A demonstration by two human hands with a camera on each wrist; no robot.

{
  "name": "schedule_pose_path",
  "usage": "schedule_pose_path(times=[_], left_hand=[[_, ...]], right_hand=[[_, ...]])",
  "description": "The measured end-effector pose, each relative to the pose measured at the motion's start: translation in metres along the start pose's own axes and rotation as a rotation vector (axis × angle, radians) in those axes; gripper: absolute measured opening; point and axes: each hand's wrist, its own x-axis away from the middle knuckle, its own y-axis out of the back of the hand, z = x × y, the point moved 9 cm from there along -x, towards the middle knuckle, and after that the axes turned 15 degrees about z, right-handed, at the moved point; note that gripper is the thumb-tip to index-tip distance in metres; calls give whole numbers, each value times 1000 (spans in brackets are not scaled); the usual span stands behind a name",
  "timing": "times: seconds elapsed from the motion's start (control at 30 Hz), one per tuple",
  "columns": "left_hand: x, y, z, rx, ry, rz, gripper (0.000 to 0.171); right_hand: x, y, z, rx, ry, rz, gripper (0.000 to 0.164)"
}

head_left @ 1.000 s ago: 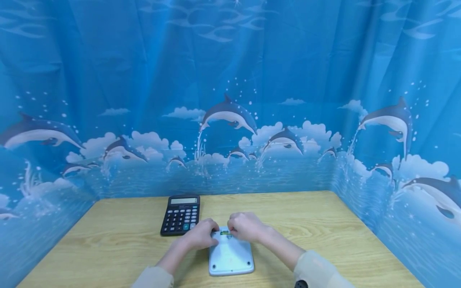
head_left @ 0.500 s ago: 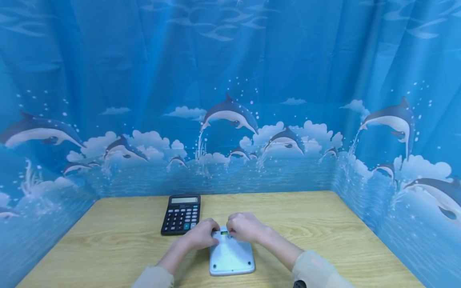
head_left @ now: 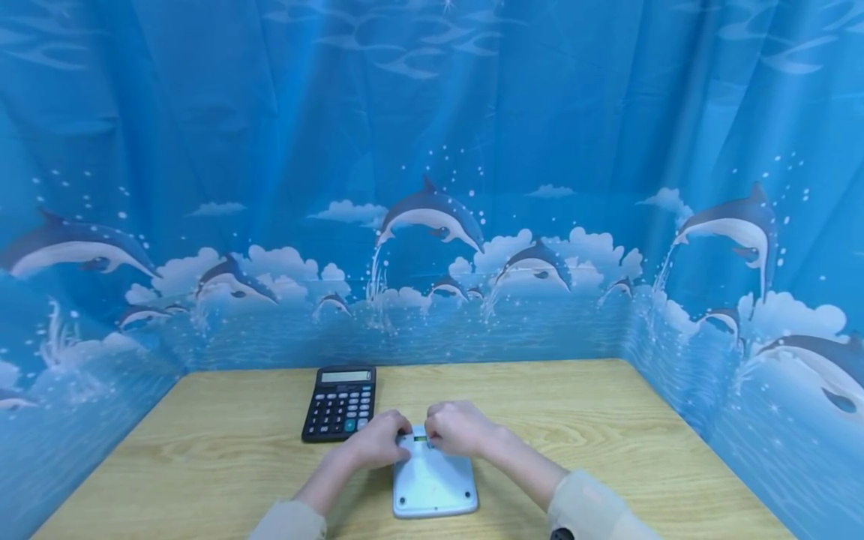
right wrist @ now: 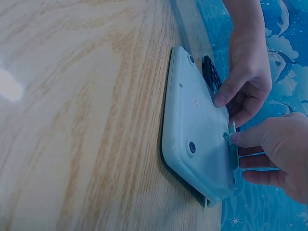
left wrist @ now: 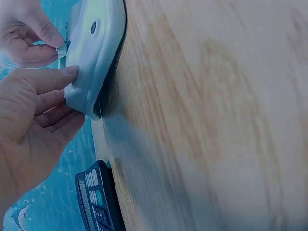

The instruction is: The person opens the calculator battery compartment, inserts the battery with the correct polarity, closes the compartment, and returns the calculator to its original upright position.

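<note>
A white flat device lies underside up on the wooden table, with dark round feet at its corners. A small battery compartment with something green in it shows near its far edge. My left hand grips the device's left far corner; in the left wrist view the thumb rests on the underside and the other fingers curl beneath. Between thumb and fingers, my right hand pinches a small pale battery cover, which stands up at the compartment in the right wrist view. Part of the compartment is hidden behind the right hand.
A black desk calculator lies face up left of and behind the device, close to the left hand. Behind and beside the wooden table hangs a blue curtain printed with dolphins.
The right hand has shifted very slightly at the compartment, and less of the green inside shows now. The left hand keeps its grip; device and calculator stay in place.
</note>
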Motion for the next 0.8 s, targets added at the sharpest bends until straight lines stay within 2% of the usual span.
schedule_pose_path(times=[0.4,0.8], left_hand=[[-1,-1,0,-6,-7,0,32],[1,0,-1,1,-1,8,31]], right_hand=[[0,-3,-1,-42,-22,14,3],[-1,-6,-2,-62,-50,49,9]])
